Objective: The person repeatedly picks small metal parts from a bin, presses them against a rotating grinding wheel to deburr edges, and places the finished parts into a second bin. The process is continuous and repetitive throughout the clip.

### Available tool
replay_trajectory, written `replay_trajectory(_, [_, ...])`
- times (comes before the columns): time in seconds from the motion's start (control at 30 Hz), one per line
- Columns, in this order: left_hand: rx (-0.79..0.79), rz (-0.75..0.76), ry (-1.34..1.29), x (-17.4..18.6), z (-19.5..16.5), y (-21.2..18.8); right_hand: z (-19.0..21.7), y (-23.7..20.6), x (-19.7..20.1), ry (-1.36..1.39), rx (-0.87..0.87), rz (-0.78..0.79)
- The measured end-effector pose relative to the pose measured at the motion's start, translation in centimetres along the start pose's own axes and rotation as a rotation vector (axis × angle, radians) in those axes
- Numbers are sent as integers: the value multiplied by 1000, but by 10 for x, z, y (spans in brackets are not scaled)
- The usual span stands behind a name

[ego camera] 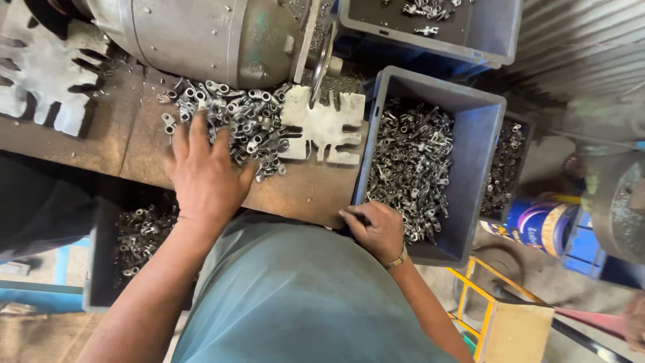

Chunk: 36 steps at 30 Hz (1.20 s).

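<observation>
The left hand (pixel 205 176) lies palm down on the bench (pixel 134 144), fingers spread flat, not gripping. Its fingertips rest on the near side of a pile of small metal lugs (pixel 235 114) heaped toward the bench's far edge, under a grey motor (pixel 195 33). Just right of the pile, touching it, lies a pale notched plate (pixel 326 128), near the bench's right edge.

The right hand (pixel 377 228) sits at the near left corner of a grey bin (pixel 480 134) that stands just past the bench's right edge. Its fingers are curled in, thumb and forefinger pinched together at the bin's rim; whether they hold a lug cannot be told. The bin holds many more lugs (pixel 410 168).

A dark tray (pixel 101 269) of lugs sits below the bench's near edge, under the left forearm. Another grey bin (pixel 484 30) stands beyond.
</observation>
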<state>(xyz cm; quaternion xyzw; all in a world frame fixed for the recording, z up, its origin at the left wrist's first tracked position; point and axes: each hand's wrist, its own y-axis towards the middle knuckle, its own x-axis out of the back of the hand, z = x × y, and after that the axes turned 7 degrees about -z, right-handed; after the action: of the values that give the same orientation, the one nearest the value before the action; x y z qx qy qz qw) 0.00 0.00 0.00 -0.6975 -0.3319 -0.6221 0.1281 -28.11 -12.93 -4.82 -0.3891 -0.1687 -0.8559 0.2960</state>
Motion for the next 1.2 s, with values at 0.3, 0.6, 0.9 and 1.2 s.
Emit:
replay_trajectory(0.3, [-431, 14, -96, -30, -59, 4, 4, -13, 3, 131, 271, -158])
replay_trajectory(0.6, [-180, 48, -643, -11, -62, -45, 15, -27, 3, 204, 153, -162])
replay_trajectory(0.9, [318, 553, -1605, -18, -53, -25, 59, 34, 9, 213, 332, -226])
replay_trajectory(1.2, [-103, 101, -912, -35, -22, -19, 55, 109, -29, -114, 199, -242])
